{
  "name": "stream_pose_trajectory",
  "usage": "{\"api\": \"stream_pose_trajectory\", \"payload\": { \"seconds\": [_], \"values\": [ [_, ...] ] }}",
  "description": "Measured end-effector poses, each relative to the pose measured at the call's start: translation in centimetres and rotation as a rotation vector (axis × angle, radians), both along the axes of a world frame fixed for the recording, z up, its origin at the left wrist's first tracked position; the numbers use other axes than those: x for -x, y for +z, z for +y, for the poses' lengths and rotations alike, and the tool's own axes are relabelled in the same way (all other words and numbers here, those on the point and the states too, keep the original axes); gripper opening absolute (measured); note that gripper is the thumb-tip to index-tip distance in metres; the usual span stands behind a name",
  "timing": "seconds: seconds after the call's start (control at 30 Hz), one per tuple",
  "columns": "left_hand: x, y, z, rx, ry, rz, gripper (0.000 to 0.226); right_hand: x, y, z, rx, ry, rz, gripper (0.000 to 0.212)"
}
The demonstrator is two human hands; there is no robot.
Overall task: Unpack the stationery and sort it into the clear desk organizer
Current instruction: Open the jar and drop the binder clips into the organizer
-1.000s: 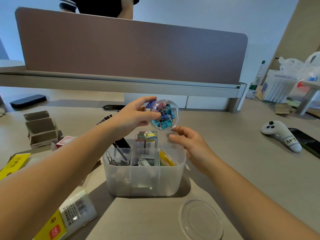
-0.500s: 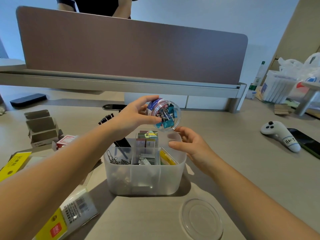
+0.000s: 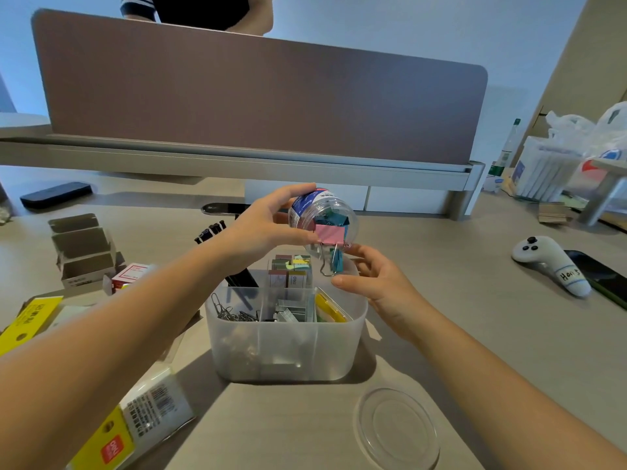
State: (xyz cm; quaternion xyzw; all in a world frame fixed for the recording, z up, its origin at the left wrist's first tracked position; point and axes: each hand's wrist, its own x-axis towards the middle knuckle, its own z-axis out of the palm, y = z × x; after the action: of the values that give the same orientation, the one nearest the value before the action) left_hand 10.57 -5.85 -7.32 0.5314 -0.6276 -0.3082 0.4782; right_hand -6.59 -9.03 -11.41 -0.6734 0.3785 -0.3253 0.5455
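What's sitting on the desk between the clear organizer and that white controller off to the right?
Only the person's right hand hovers there, beside the organizer; from it to the white controller the head view shows bare desk.

The organizer (image 3: pixel 286 347) frosted wall blurs its contents; the yellow packet (image 3: pixel 112 442) is cut off

jar (image 3: pixel 322 220) above organizer (image 3: pixel 285 337), lid (image 3: pixel 397 427) before it, controller (image 3: pixel 549 262) right

The left hand (image 3: pixel 268 228) now tips the clear round plastic jar of coloured binder clips (image 3: pixel 322 222) further mouth-down than a second ago; a pink clip (image 3: pixel 328 234) and a teal clip (image 3: pixel 336 261) spill at its mouth. The right hand (image 3: pixel 376 283) sits closer beneath it.
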Motion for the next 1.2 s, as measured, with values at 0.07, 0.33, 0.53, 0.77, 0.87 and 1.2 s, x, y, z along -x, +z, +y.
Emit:
{"api": "stream_pose_trajectory", "payload": {
  "seconds": [0.07,0.33,0.53,0.77,0.87,1.2],
  "values": [
    [0.02,-0.04,-0.11,0.005,0.007,0.004,0.064,0.03,-0.01,-0.02,0.005,0.006,-0.006,0.050],
    [0.05,-0.05,-0.47,0.007,0.011,0.003,0.066,0.05,-0.18,-0.25,0.022,-0.003,0.010,0.051],
    [-0.13,-0.09,-0.12,0.001,-0.010,-0.009,0.069,0.04,-0.14,-0.24,0.021,-0.010,0.010,0.044],
    [-0.05,-0.13,0.26,0.021,-0.003,-0.036,0.079,0.17,0.09,0.09,0.018,0.000,-0.005,0.039],
    [0.11,-0.11,0.26,0.050,0.007,-0.054,0.078,0.13,0.11,0.13,0.023,-0.002,0.009,0.042],
    [0.33,0.04,0.37,0.089,0.017,-0.067,0.072,0.35,0.53,0.08,-0.007,0.082,0.037,0.050]
  ]
}}
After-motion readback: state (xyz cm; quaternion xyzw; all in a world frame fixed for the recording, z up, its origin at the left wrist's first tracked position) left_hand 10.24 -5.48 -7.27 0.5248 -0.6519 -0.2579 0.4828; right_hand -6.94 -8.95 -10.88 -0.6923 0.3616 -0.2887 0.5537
